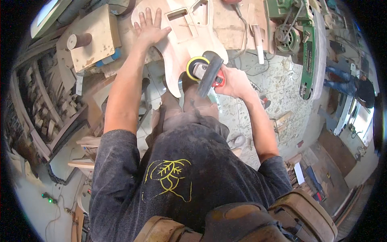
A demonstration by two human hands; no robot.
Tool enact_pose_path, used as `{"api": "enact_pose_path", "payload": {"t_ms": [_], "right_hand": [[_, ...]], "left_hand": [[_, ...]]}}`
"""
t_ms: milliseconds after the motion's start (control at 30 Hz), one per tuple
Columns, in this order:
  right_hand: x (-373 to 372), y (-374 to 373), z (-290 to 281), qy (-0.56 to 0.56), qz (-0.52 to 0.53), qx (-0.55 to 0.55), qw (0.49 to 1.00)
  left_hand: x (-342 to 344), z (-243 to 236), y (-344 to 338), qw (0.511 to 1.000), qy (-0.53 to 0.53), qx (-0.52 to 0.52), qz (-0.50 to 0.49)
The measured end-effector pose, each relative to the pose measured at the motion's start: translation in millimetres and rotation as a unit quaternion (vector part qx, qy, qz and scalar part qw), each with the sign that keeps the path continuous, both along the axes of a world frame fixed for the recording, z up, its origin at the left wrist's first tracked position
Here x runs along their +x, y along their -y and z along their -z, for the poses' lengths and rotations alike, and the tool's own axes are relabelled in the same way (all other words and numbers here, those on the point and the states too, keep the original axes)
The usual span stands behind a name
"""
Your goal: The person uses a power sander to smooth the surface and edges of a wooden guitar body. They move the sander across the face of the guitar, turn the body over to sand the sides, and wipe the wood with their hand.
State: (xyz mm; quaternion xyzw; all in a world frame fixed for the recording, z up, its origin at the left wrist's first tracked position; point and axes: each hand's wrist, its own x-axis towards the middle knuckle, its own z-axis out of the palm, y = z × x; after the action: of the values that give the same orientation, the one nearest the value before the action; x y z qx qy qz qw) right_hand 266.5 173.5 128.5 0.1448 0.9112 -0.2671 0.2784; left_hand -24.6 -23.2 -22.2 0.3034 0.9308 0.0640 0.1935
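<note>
A pale wooden electric guitar body [171, 56] with routed cavities lies at the near edge of the workbench, one pointed horn reaching out past the edge. My left hand [151, 28] rests flat on its left side, fingers spread, holding nothing. In my right hand [234, 82] is a handheld power sander [209, 74], red and grey with a thick black bar across it. Its round yellow-edged pad [192, 66] faces the horn at the lower edge of the body. Whether the pad touches the wood I cannot tell.
At the left of the bench sits a wooden board [94, 38] with a spool-shaped knob. A green machine [308, 60] with a pulley stands at the right. Wood offcuts [44, 105] fill a rack at left. Another person [356, 86] is at the far right.
</note>
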Motion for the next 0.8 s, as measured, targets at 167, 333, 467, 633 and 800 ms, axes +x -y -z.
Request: {"api": "enact_pose_path", "payload": {"t_ms": [167,333,467,633,800], "right_hand": [[-8.0,7.3,-5.9,0.001,0.017,0.009,1.000],[-4.9,8.4,-2.1,-0.002,0.013,0.000,1.000],[-7.3,3.6,-4.2,-0.015,0.008,0.014,1.000],[-9.0,-0.8,-6.9,-0.005,0.038,0.002,0.999],[-7.8,0.6,-4.2,-0.004,0.001,-0.008,1.000]], "left_hand": [[1.1,0.4,-1.4,1.000,-0.013,0.000,0.006],[1.8,1.0,0.7,1.000,-0.013,0.002,0.002],[1.9,-1.2,-1.2,1.000,-0.001,-0.013,0.000],[4.6,-0.6,-0.8,1.000,-0.003,-0.008,-0.002],[2.9,10.0,-3.2,1.000,-0.018,-0.016,-0.011]]}}
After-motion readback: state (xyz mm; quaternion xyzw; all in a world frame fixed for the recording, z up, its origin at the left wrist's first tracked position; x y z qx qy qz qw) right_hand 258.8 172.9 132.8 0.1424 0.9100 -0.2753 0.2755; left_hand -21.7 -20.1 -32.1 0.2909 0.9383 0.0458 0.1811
